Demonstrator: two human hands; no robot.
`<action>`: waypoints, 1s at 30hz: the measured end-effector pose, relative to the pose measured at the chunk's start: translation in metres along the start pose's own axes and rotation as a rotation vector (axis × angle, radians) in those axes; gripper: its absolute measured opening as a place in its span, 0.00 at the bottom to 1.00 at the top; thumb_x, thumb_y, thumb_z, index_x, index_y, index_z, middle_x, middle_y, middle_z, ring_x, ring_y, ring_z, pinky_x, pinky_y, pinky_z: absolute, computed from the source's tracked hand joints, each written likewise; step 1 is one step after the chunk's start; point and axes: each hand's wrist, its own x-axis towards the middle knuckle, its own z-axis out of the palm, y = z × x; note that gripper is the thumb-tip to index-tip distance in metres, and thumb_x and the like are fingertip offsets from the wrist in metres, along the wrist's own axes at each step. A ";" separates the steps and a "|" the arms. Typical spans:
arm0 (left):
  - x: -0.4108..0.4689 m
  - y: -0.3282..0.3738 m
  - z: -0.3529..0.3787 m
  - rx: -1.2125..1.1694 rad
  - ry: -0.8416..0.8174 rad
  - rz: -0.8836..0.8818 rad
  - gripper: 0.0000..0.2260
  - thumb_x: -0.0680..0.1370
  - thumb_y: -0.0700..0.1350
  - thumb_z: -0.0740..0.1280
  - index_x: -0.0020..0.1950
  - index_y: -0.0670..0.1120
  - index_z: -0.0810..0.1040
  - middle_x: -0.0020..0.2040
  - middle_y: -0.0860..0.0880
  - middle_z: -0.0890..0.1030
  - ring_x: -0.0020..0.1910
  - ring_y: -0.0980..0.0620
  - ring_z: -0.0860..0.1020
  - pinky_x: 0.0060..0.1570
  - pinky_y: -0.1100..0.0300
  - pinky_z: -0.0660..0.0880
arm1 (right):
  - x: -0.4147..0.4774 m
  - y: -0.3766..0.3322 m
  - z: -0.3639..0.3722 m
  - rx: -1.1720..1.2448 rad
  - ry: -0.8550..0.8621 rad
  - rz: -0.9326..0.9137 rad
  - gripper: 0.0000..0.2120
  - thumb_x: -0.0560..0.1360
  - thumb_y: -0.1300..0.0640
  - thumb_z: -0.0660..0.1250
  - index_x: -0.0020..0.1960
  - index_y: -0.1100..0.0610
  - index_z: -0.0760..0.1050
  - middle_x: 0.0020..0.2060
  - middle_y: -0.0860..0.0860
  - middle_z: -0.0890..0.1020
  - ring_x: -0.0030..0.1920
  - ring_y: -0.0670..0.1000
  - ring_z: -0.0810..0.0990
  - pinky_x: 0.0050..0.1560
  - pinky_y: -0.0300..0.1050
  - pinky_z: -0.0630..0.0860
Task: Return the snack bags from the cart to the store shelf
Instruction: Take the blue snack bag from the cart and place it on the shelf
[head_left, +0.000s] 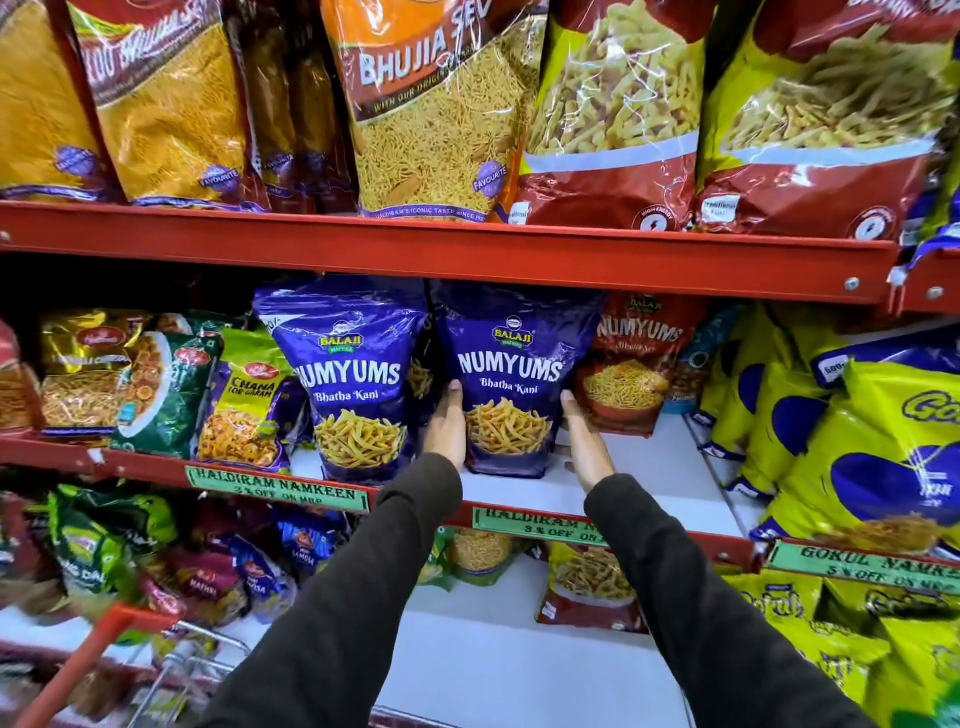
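A purple Numyums snack bag (511, 364) stands upright on the white middle shelf (654, 467). My left hand (448, 428) presses flat against its left side and my right hand (584, 441) against its right side, so the bag is held between both palms. A second, matching purple Numyums bag (353, 379) stands just to its left, touching nothing of my hands. The cart (171, 654), with its red handle and wire frame, shows at the bottom left; I cannot tell what lies in it.
A red Numyums bag (631, 364) stands right of the held one. Yellow and blue bags (857, 441) fill the right, Haldiram packs (156, 384) the left. Large bags line the red shelf rail (467, 254) above. Bare white shelf lies below.
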 end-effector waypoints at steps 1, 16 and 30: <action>-0.004 -0.002 -0.002 0.023 0.006 0.015 0.29 0.79 0.66 0.48 0.73 0.51 0.67 0.74 0.43 0.70 0.71 0.40 0.68 0.74 0.46 0.61 | -0.008 0.000 -0.001 -0.012 0.003 -0.015 0.26 0.68 0.26 0.56 0.61 0.37 0.68 0.70 0.48 0.71 0.68 0.56 0.70 0.72 0.61 0.63; -0.052 -0.020 -0.027 0.051 0.040 0.065 0.25 0.81 0.60 0.52 0.74 0.49 0.65 0.74 0.44 0.69 0.70 0.43 0.69 0.73 0.47 0.63 | -0.063 0.016 -0.002 -0.173 -0.101 -0.177 0.25 0.75 0.37 0.61 0.67 0.48 0.69 0.65 0.48 0.76 0.66 0.51 0.73 0.66 0.47 0.68; -0.149 -0.169 -0.008 0.286 0.002 0.422 0.12 0.80 0.38 0.59 0.51 0.52 0.79 0.52 0.49 0.76 0.51 0.50 0.76 0.43 0.68 0.70 | -0.179 0.144 -0.057 -0.386 0.146 -0.303 0.10 0.73 0.56 0.71 0.52 0.44 0.77 0.54 0.49 0.80 0.49 0.42 0.79 0.45 0.35 0.75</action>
